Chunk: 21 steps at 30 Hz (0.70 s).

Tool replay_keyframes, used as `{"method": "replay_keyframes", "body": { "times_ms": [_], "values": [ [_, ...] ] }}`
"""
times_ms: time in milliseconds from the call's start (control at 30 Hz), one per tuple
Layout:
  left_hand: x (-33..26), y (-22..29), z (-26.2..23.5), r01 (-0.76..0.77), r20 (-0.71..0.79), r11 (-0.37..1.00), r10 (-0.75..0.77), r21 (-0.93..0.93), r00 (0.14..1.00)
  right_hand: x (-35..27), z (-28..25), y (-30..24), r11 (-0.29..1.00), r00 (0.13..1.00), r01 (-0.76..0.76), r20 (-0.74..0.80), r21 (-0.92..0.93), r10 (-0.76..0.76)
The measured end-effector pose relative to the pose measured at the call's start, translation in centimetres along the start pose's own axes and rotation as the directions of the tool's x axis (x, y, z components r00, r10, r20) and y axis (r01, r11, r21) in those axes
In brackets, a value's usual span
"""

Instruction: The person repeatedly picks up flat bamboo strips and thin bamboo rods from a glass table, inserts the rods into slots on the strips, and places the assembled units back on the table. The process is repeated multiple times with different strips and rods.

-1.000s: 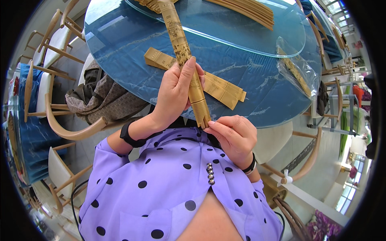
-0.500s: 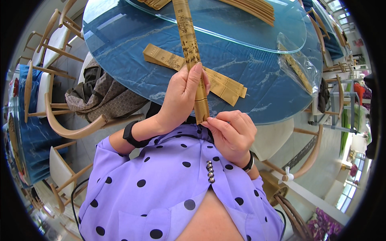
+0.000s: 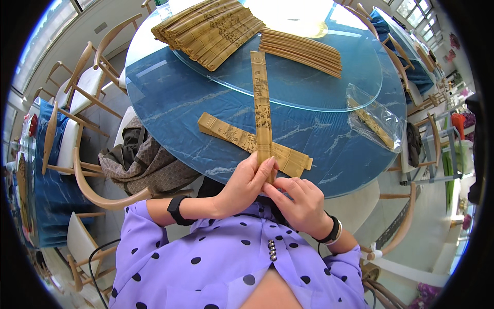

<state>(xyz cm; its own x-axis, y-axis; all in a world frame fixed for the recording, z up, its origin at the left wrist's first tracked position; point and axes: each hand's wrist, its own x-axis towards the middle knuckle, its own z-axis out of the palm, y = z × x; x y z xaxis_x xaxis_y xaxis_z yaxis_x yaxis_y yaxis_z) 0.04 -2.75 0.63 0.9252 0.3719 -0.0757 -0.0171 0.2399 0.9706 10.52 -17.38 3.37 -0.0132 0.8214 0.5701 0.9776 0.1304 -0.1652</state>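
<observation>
A long, narrow gold paper sleeve with dark print stands out from my hands over the table's near edge. My left hand is closed round its lower part, thumb on top. At its bottom end my right hand pinches with thumb and forefinger, the tips partly hidden by the left fingers. Just beyond, a few flat gold sleeves lie overlapped and slanted on the table, crossed by the held one. What the held sleeve contains, if anything, is hidden.
On the glass turntable of the round blue table lie a fanned pile of printed gold sleeves and a neater stack. A clear plastic bag with a gold piece sits at right. A chair with a patterned bag is left.
My view has tipped up, showing more of the table's far side. The left hand has slid down the sleeve to its lower end, close against the right fingers.
</observation>
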Motion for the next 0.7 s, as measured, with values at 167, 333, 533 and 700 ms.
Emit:
{"method": "replay_keyframes", "body": {
  "times_ms": [167,333,533,700],
  "values": [
    [2.7,4.7,-2.7,-0.007,0.02,0.989,0.004,0.149,1.0,1.9,-1.8,2.4,0.996,0.991,0.077,0.11,0.038,-0.081],
    [11.5,10.7,-12.4,-0.226,-0.152,0.65,0.472,0.726,0.869,3.5,-3.8,7.8,0.997,0.988,-0.057,0.144,-0.046,0.063],
    [20.2,12.9,-23.5,-0.115,-0.18,0.405,0.62,0.907,0.764,5.0,-4.4,17.1,0.946,0.933,-0.271,0.194,-0.18,0.305],
    [22.8,11.4,-26.0,0.026,-0.083,0.094,0.686,0.995,0.723,7.0,-3.5,24.1,0.901,0.914,-0.34,0.13,-0.27,0.384]
  ]
}}
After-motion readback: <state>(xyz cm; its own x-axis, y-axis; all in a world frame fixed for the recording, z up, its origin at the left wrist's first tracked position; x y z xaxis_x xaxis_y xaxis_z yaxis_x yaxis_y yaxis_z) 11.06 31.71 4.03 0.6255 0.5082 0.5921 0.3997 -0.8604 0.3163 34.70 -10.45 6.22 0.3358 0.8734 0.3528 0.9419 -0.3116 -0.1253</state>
